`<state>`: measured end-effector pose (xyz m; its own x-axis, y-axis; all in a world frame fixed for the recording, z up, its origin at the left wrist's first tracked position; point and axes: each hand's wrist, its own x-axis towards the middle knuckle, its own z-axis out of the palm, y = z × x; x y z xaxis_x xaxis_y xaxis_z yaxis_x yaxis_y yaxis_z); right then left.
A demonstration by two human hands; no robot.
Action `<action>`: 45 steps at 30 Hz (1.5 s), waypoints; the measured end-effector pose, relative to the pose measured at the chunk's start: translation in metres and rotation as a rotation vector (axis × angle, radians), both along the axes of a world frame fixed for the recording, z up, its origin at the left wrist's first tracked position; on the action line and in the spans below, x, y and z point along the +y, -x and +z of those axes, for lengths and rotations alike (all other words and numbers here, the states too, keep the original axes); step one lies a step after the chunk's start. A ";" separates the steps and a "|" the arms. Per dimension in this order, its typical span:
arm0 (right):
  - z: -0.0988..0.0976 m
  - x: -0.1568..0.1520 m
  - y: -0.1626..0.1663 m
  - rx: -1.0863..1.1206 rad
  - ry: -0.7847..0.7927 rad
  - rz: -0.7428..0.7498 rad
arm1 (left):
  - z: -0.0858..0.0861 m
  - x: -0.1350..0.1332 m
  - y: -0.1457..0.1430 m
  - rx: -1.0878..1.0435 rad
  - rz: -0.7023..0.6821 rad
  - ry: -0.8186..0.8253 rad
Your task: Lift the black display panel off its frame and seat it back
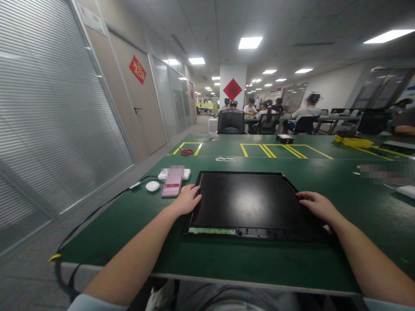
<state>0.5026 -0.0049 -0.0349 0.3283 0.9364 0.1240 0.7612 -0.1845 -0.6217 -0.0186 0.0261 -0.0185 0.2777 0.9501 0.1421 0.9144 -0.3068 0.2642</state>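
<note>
A black LCD screen panel (248, 201) lies flat in front of me on the green table, with a strip of green circuit board (212, 231) along the left part of its near edge. My left hand (189, 199) grips the panel's left edge, fingers bent over the frame. On the opposite side, my right hand (317, 205) holds the right edge, its fingertips on the frame and its underside hidden. Both palms face inward toward the panel.
Left of the panel are a pink phone (173, 181), a white rounded case (152, 186) and a black strap (97, 211). Farther off lie red-handled scissors (186, 152), small parts (226, 159), a black box (284, 138) and a yellow tray (353, 141). People sit beyond.
</note>
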 end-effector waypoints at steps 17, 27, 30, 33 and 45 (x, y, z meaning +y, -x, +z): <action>-0.005 0.007 0.001 -0.092 0.009 -0.002 | -0.004 0.004 0.005 -0.116 0.010 -0.001; -0.005 0.005 0.003 -0.125 0.028 0.011 | -0.002 0.005 0.008 -0.142 0.001 -0.008; -0.007 0.005 0.002 -0.128 0.022 0.015 | 0.000 0.004 0.007 -0.099 -0.009 -0.012; -0.008 0.004 0.002 -0.109 0.008 0.010 | 0.001 0.004 0.006 -0.069 -0.012 -0.013; -0.005 0.003 -0.001 -0.166 0.036 0.036 | 0.001 0.006 0.004 -0.056 -0.025 -0.019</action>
